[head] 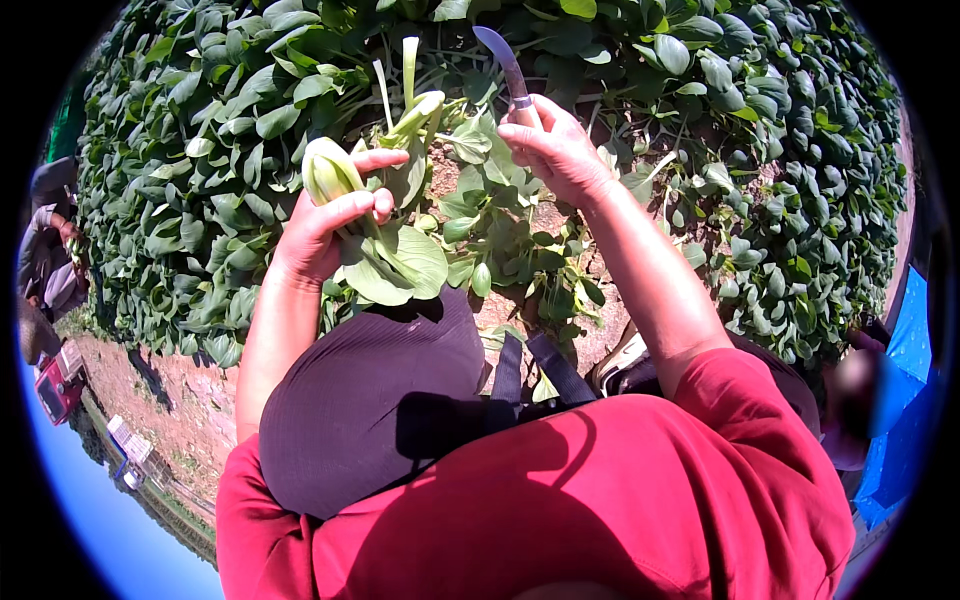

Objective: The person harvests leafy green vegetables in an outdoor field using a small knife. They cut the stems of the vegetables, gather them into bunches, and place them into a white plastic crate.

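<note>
My left hand grips a head of bok choy, its pale base pointing up and its broad green leaves hanging below my fingers. In my right hand is a knife with a curved blade, held by its light handle with the tip pointing up and away. Just beyond the left hand, pale cut stalks and another bok choy stem stick up among the leaves. Low leafy plants and patches of soil lie between my two hands. The blade touches nothing that I can make out.
Dense bok choy surrounds the spot where I crouch. Bare reddish soil runs along the left. A person works at the far left near a red object and white crates. Another person is at the right beside a blue umbrella.
</note>
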The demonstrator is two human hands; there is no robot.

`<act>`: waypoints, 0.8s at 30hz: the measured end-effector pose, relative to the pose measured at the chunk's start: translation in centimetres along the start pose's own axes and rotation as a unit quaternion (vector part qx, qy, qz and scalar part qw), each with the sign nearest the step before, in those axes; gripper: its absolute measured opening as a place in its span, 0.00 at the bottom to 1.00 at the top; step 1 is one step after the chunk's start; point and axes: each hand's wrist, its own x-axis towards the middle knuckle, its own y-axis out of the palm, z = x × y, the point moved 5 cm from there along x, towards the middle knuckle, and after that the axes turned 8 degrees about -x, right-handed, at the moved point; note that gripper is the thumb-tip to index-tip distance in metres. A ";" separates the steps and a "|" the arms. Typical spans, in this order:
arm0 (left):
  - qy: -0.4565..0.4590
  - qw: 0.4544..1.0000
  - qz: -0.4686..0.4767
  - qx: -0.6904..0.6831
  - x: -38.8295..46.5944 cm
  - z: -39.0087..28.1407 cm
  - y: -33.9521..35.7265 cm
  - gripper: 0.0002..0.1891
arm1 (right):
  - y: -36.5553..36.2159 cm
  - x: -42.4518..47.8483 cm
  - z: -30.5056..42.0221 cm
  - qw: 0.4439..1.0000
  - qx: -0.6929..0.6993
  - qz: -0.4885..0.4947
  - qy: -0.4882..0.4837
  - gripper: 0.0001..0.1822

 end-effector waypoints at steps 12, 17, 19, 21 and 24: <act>-0.094 0.995 0.021 0.015 0.3 2.8 3.1 0.26 | 1.8 -2.7 2.9 0.996 -0.087 0.021 0.000 0.16; 0.101 0.902 -0.068 0.414 1.5 0.6 -1.3 0.23 | -2.6 -1.1 3.4 0.908 -0.391 -0.070 -0.136 0.12; 0.026 0.976 -0.057 0.209 1.1 -0.4 0.1 0.26 | -1.5 -2.1 5.1 0.980 -0.195 -0.017 -0.039 0.13; 0.039 0.984 -0.017 0.172 1.2 -1.1 1.5 0.27 | -1.2 -1.7 6.2 0.934 -0.319 -0.027 -0.161 0.13; 0.052 0.984 0.007 0.172 1.1 -2.1 2.8 0.29 | -0.4 -2.4 6.9 0.974 -0.223 -0.014 -0.049 0.14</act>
